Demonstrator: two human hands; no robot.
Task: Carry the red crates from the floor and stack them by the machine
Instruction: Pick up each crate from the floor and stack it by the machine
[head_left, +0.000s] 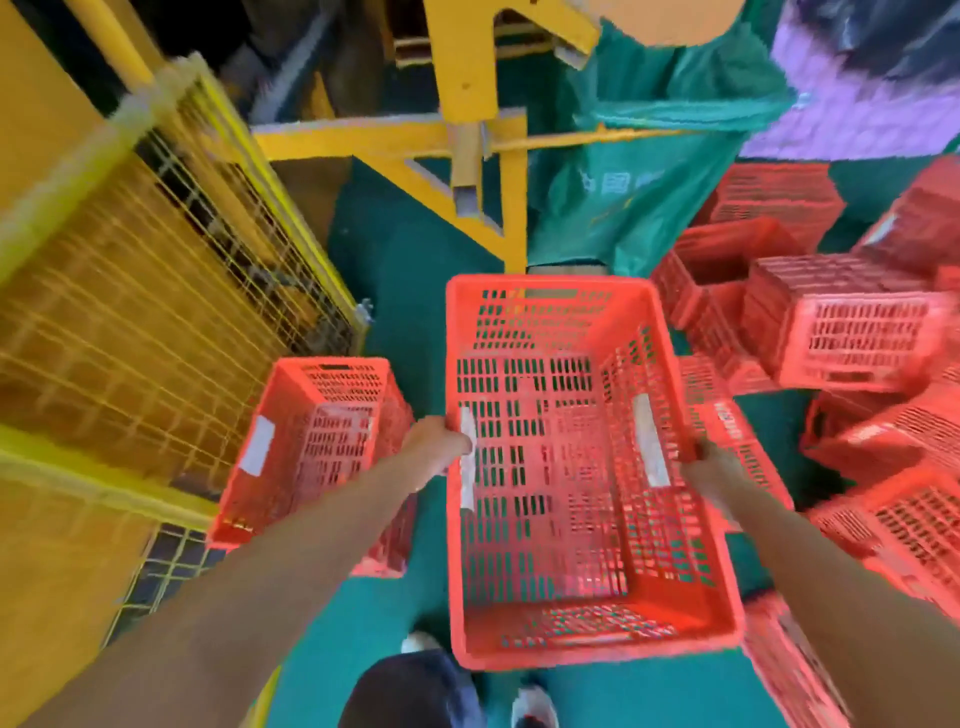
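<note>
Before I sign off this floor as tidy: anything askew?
Yes: the crates at right lie tipped and jumbled on the floor, not stacked. The carried crate and the left crate sit upright.

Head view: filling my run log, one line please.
red crate empty, held | left hand grips rim | right hand grips rim

Red slotted crates (571, 467); teal floor (405, 249); yellow mesh guard (156, 291), blurred.

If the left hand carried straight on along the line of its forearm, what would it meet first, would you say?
The red crate it grips: the left hand points into that crate's left wall, so nothing lies between them. Depth past the wall is unclear.
</note>
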